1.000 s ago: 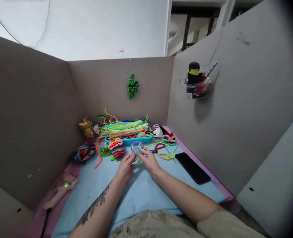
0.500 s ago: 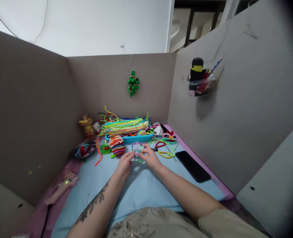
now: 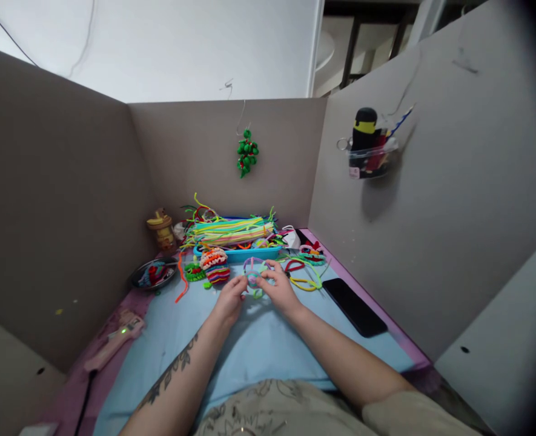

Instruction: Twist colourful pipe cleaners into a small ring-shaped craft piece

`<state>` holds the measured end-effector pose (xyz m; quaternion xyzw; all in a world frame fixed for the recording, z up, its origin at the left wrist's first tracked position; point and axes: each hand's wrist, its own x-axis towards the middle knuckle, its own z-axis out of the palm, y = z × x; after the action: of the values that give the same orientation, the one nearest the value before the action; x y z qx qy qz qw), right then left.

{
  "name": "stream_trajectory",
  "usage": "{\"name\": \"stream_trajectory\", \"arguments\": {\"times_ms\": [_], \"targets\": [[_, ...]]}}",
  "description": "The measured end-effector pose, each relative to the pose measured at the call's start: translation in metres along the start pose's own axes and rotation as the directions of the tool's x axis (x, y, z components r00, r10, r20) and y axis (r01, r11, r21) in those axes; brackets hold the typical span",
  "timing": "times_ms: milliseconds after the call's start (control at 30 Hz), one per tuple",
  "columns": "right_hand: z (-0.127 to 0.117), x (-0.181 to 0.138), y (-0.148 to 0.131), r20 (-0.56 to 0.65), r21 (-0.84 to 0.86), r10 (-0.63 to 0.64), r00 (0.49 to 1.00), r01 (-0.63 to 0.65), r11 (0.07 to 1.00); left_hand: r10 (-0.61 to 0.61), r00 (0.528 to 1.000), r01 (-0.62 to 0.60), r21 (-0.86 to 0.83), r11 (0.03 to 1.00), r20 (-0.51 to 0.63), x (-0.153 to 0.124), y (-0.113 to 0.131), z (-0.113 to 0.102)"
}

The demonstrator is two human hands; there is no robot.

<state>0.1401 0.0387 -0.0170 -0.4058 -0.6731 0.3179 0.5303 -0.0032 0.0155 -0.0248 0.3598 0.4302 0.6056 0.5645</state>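
Note:
My left hand [image 3: 229, 301] and my right hand [image 3: 280, 289] meet over the blue mat [image 3: 249, 351], both pinching a small flower shape of bent pipe cleaners [image 3: 252, 277] in purple, blue and green. The fingers of both hands are curled onto it. Just beyond it stands a blue tray [image 3: 238, 253] heaped with coloured pipe cleaners [image 3: 229, 230].
Finished pipe-cleaner pieces [image 3: 213, 265] lie left of the hands; loose loops and red-handled scissors [image 3: 297, 266] lie right. A black phone [image 3: 354, 306] is at the right, a pink glue gun [image 3: 113, 340] at the left, a metal dish [image 3: 152, 274] and a figurine [image 3: 161, 229] behind. Cardboard walls surround the mat.
Both hands stay on the flower piece and have shifted slightly, the fingers working it. The view has tilted a little.

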Motion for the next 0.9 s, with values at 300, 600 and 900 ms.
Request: {"name": "stream_trajectory", "arguments": {"times_ms": [300,600,900], "targets": [[-0.012,0.01,0.013,0.156,-0.054,-0.054,0.986,0.063,0.997,0.19,0.962,-0.258,0.43,0.865,0.195,0.004,0.005,-0.009],[-0.015,0.01,0.007,0.218,-0.009,-0.058,0.974,0.061,0.998,0.261,0.932,-0.359,0.541,0.761,0.251,0.007,0.003,-0.013],[-0.013,0.006,0.001,0.183,0.075,-0.037,0.982,0.024,0.997,0.228,0.944,-0.319,0.491,0.811,0.237,0.003,0.006,-0.009]]}}
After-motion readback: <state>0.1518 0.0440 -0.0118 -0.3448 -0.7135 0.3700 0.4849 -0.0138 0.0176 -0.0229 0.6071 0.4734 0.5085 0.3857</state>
